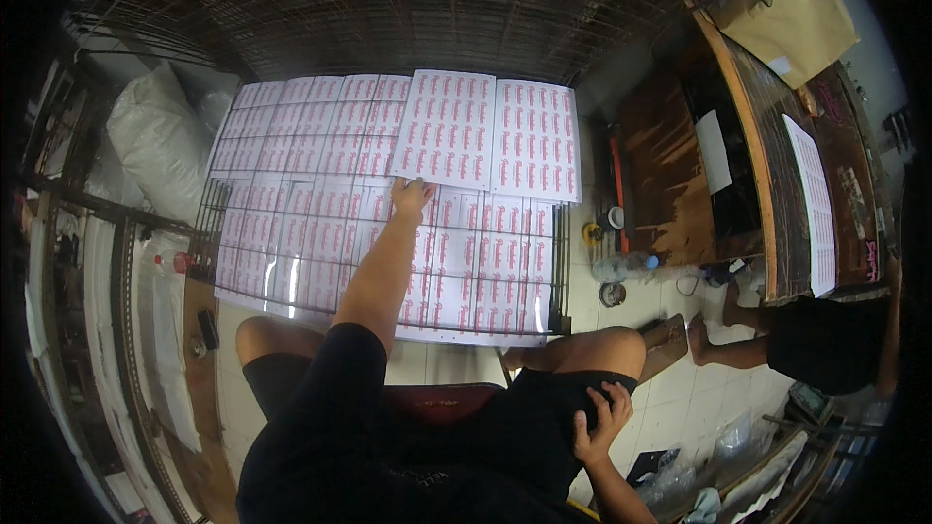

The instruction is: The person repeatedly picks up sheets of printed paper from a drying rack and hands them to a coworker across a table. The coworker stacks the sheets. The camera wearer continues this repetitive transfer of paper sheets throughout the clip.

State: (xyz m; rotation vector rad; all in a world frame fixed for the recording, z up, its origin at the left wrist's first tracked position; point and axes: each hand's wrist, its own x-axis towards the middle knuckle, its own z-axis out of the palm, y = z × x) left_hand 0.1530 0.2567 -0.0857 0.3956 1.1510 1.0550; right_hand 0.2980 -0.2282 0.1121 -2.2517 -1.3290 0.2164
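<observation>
My left hand (415, 199) reaches forward, its fingers closed at the lower edge of a white printed sheet (447, 126) with rows of small red lettering. That sheet lies on top of a wire drying rack. A similar printed sheet (536, 136) lies just right of it. Beneath the rack's wires, more printed sheets (320, 243) show, partly covered by the bars and the upper sheets. My right hand (604, 422) rests on my right thigh, fingers spread, holding nothing.
Raised wire racks (388, 15) tower behind the sheets. A white sack (160, 141) stands at left. At right, a wooden table (752, 136) bears another printed sheet (814, 204), and a person (825, 340) stands beside it. A plastic bottle (626, 265) and tins lie on the floor.
</observation>
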